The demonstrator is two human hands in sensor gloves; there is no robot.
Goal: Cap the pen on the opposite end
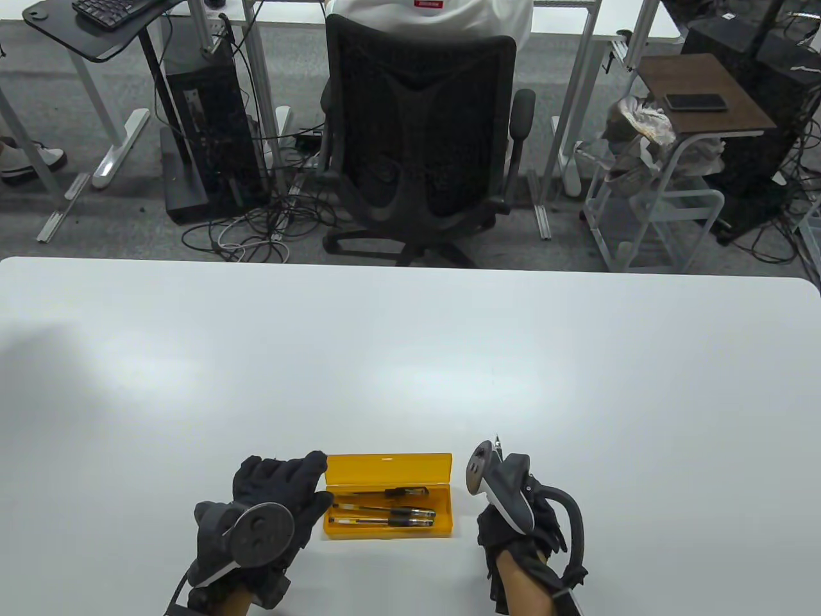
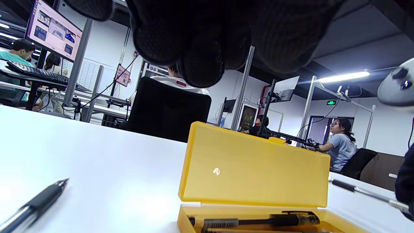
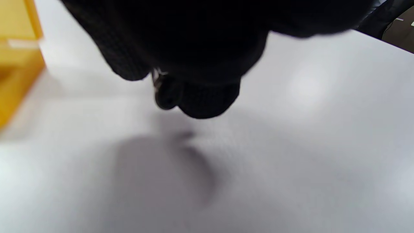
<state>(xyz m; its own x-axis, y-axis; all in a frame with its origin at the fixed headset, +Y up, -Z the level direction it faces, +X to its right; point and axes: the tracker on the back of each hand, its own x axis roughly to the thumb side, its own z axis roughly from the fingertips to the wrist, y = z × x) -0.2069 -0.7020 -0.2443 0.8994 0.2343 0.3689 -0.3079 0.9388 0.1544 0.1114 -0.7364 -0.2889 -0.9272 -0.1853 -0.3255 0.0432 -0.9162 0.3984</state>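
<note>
An open yellow pen case [image 1: 388, 473] lies near the table's front edge with black pens [image 1: 383, 512] in its tray; it also shows in the left wrist view [image 2: 255, 171]. My left hand [image 1: 282, 491] lies flat and open just left of the case, fingertips by its left end, holding nothing. My right hand [image 1: 513, 526] is closed to the right of the case and grips a thin pen whose tip [image 1: 497, 441] pokes out beyond the tracker. That pen [image 2: 359, 190] shows in the left wrist view. Another black pen [image 2: 35, 204] lies on the table by my left hand.
The white table [image 1: 410, 359] stretches wide beyond the case. A black office chair [image 1: 420, 128] stands behind its far edge, off the table. The case's raised lid [image 2: 226, 155] stands between my hands.
</note>
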